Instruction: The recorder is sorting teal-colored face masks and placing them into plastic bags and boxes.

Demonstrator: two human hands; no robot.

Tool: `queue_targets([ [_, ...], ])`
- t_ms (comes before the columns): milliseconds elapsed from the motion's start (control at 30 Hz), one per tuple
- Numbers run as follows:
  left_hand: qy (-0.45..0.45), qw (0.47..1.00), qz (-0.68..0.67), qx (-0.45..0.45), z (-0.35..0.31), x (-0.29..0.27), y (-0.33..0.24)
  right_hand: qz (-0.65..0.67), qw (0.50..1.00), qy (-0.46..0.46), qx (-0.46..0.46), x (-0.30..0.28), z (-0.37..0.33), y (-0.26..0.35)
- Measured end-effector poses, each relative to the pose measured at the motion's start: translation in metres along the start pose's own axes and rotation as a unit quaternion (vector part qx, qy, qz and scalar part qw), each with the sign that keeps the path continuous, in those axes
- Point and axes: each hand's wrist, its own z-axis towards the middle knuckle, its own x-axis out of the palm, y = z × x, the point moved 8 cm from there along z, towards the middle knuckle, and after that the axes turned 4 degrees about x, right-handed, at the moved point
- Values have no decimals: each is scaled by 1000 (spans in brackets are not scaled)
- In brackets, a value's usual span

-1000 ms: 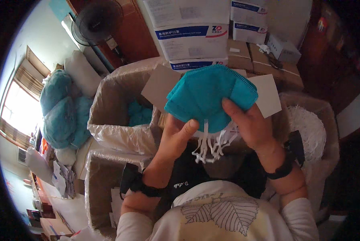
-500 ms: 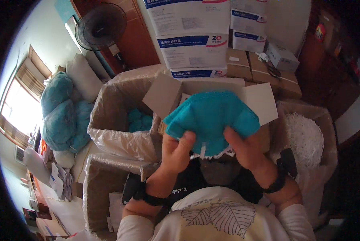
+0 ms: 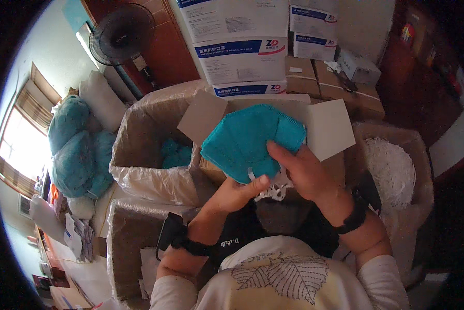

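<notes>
A flat teal face mask [image 3: 252, 137] is held up in front of me, its stitched rim toward the far side. Its thickness suggests several layers, but I cannot tell whether more masks lie under it. My right hand [image 3: 307, 170] grips its right side, thumb on top and fingers out of sight underneath. At the lower edge, my left hand [image 3: 239, 194] supports it, thumb near a small pale strip and the other fingers mostly hidden below. White straps [image 3: 273, 193] hang beneath the mask between both hands. Just behind stands an open carton with raised flaps [image 3: 330, 129].
A plastic-lined box [image 3: 154, 181] with teal pieces is at left, another lined box [image 3: 120, 248] nearer me. White strands [image 3: 392, 170] fill a container at right. Stacked white cartons [image 3: 242, 62] rise behind. Teal bags [image 3: 71, 155] and a fan [image 3: 122, 33] stand far left.
The mask has turned and shifted left. My right hand has moved inward over its right side, while my left hand has slid down and right to its lower edge.
</notes>
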Motion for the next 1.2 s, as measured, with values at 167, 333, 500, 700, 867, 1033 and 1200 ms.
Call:
queue_targets([
  [167,62,994,85,-20,-4,11,-5,32,999,8,-8,-4,7,-8],
  [333,93,990,73,-83,2,20,6,109,992,-9,-67,1,5,10],
  [500,140,984,-86,-63,2,43,28,125,992,-9,-25,-5,8,18],
  [700,147,941,-257,-164,-17,62,51,123,989,-80,6,-38,16,3],
  [867,166,918,-313,-181,-28,68,66,142,985,-95,-22,-50,20,-5],
  [1033,142,923,-282,-221,-37,66,76,139,984,-110,-13,-64,22,-11],
  [1200,54,960,-160,-222,-41,44,80,88,979,-148,-105,-54,-4,37],
])
